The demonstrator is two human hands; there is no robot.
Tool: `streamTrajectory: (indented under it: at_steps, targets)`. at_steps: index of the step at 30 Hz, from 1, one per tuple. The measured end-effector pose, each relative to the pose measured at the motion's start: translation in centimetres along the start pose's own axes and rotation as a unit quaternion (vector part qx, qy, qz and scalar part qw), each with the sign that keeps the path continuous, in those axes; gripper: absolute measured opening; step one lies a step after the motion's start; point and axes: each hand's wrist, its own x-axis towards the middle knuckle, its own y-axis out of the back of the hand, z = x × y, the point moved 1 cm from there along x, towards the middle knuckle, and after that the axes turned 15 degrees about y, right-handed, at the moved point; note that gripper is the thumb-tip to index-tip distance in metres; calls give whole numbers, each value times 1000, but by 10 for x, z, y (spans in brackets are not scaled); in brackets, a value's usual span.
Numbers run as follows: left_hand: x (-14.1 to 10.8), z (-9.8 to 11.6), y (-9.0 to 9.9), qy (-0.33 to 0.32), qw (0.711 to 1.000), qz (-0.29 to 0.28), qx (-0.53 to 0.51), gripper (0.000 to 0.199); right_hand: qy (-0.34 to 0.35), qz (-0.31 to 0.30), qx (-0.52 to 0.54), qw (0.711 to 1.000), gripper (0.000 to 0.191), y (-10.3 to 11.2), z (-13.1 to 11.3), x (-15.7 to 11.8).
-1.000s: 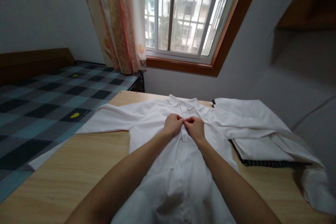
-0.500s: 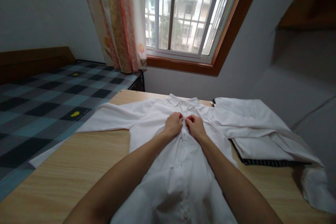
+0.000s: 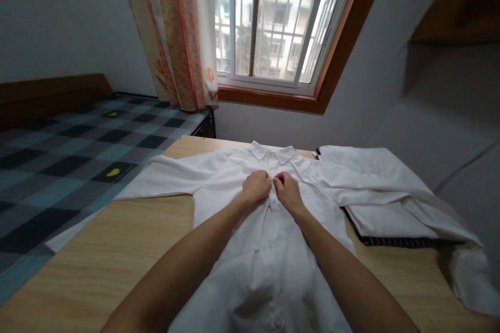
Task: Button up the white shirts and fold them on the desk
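A white button-up shirt (image 3: 219, 177) lies front side up, its collar towards the window and its sleeves spread to both sides. At the upper front placket, just below the collar, my left hand (image 3: 257, 186) is closed with its fingers pinching the fabric edge. Opposite it, a small gap away, my right hand (image 3: 287, 191) pinches the other side of the placket. The fingertips hide any button between them. Lower down, the shirt's front bunches into folds between my forearms and runs out of the bottom of the view.
The shirt rests on a light wooden table (image 3: 148, 239). On the right, folded white cloth (image 3: 390, 221) with a black striped edge lies partly under a sleeve. A bed with a checked cover (image 3: 78, 166) adjoins the left side. Behind are a curtain (image 3: 175, 36) and a barred window (image 3: 273, 26).
Both hands have shifted very slightly to the left, still pinching the placket. The shirt lies almost as before, and the camera view has tilted a little.
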Motion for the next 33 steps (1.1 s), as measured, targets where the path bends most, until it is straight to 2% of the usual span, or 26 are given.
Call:
streamTrajectory:
  at_steps: [6, 10, 14, 17, 19, 21, 23, 25, 27, 29, 30, 31, 33]
  targets:
    - [-4, -2, -4, -50, 997, 59, 23, 26, 6, 5, 7, 1000, 17, 1, 4, 1]
    - [1, -11, -9, -90, 990, 102, 36, 27, 8, 27, 0, 1000, 19, 2, 4, 1]
    - [6, -21, -11, -129, 979, 147, 59, 27, 14, 13, 8, 1000, 27, 11, 1, -6]
    - [13, -28, -12, -169, 973, 129, 91, 32, 75, -86, -53, 992, 35, 27, 1, -23]
    - [20, -32, -12, -187, 973, 90, 106, 38, 121, -180, -142, 966, 43, 41, 3, -38]
    - [29, -34, -11, -196, 972, 53, 114, 42, 133, -243, -208, 938, 49, 57, 5, -52]
    - [36, -35, -8, -204, 972, 29, 115, 44, 125, -268, -225, 928, 50, 73, 3, -62]
    - [36, -35, -3, -208, 973, 23, 102, 43, 119, -258, -203, 937, 47, 90, -6, -73]
    - [22, -35, 8, -214, 974, 44, 65, 41, 134, -225, -159, 952, 45, 107, -24, -89]
    - [-8, -37, 24, -252, 965, 69, 18, 36, 176, -210, -115, 955, 46, 123, -47, -112]
    - [-29, -39, 33, -289, 955, 71, 1, 33, 204, -225, -101, 948, 48, 130, -57, -127]
    - [-52, -43, 41, -340, 939, 54, -5, 30, 230, -247, -94, 937, 52, 135, -66, -141]
    - [-102, -53, 52, -441, 897, -34, 16, 32, 275, -290, -93, 912, 59, 139, -76, -168]
